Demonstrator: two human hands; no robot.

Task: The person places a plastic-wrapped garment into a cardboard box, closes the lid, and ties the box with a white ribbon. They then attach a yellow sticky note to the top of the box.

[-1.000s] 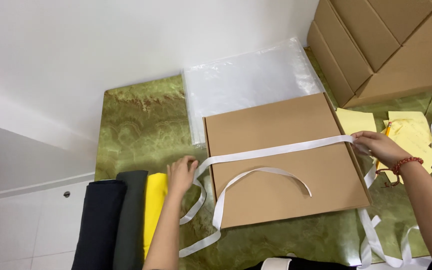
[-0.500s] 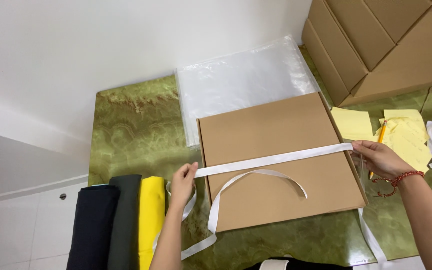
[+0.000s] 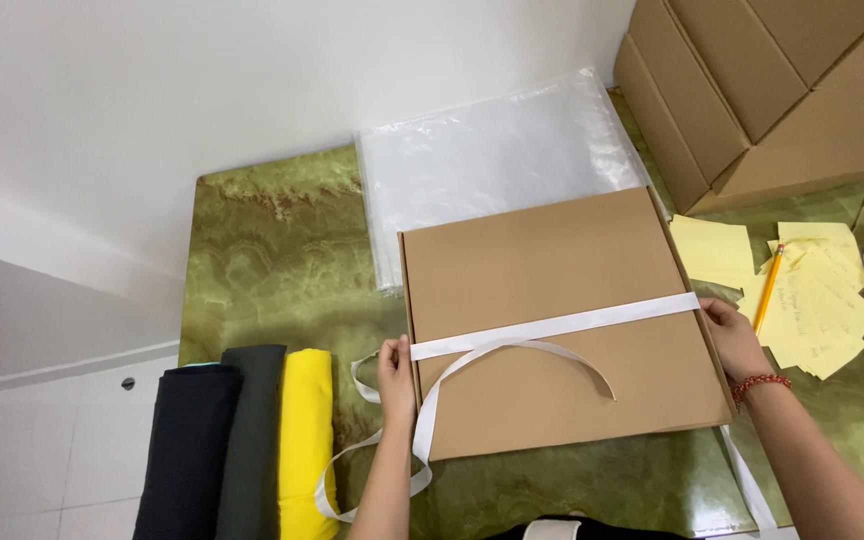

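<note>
A flat brown cardboard box [image 3: 552, 300] lies closed on the green marbled table [image 3: 272, 260]. A white ribbon [image 3: 562, 325] stretches across its lid from left edge to right edge. My left hand [image 3: 397, 378] pinches the ribbon at the box's left edge. My right hand [image 3: 732, 335], with a red bead bracelet on the wrist, holds the ribbon at the right edge. A loose loop of the same ribbon curves over the lid below the taut band, and more ribbon trails off the box's front left corner.
A stack of clear plastic bags [image 3: 492, 160] lies behind the box. Large cardboard cartons [image 3: 772, 90] stand at the back right. Yellow paper notes [image 3: 812, 290] and a yellow pencil [image 3: 769, 288] lie to the right. Rolled black, grey and yellow fabrics [image 3: 252, 440] sit at the front left.
The ribbon band has been pulled straighter and tauter across the lid. My left hand has moved right onto the box's left edge; my right hand stays at the right edge.
</note>
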